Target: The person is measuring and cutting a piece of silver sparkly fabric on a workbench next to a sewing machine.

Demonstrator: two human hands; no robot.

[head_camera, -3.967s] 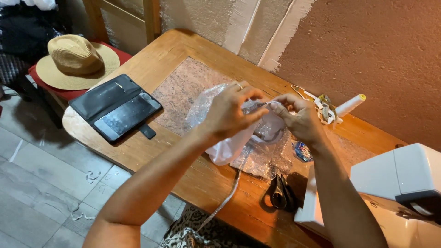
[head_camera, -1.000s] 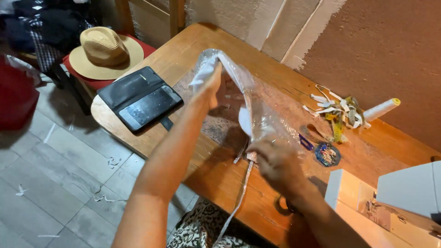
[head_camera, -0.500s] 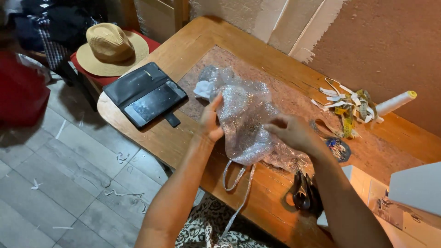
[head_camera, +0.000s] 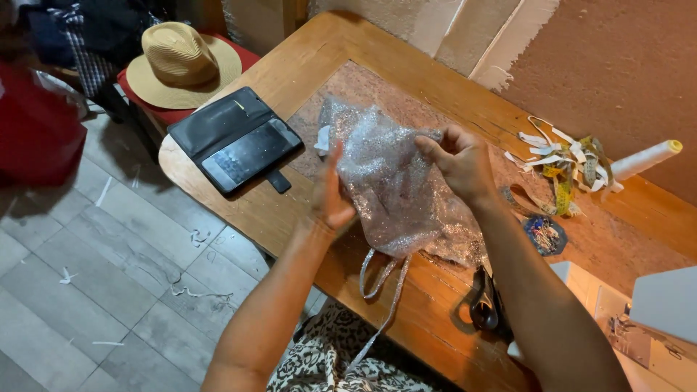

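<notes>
My left hand (head_camera: 332, 194) and right hand (head_camera: 459, 161) both squeeze a shiny see-through bag (head_camera: 392, 181). I cannot tell what is inside. It hangs over the table's (head_camera: 305, 65) front edge.

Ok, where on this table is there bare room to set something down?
Free: the table corner beyond the phone wallet, toward the wall. Crowded: the middle under the glittery fabric, both hands, and right, around scraps, scissors.

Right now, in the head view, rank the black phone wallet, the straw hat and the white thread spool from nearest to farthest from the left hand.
Measured from the left hand:
1. Black phone wallet, just beyond it toward the table's left end.
2. Straw hat, farther off to the upper left, on a red seat beside the table.
3. White thread spool, far across the table by the wall.
</notes>
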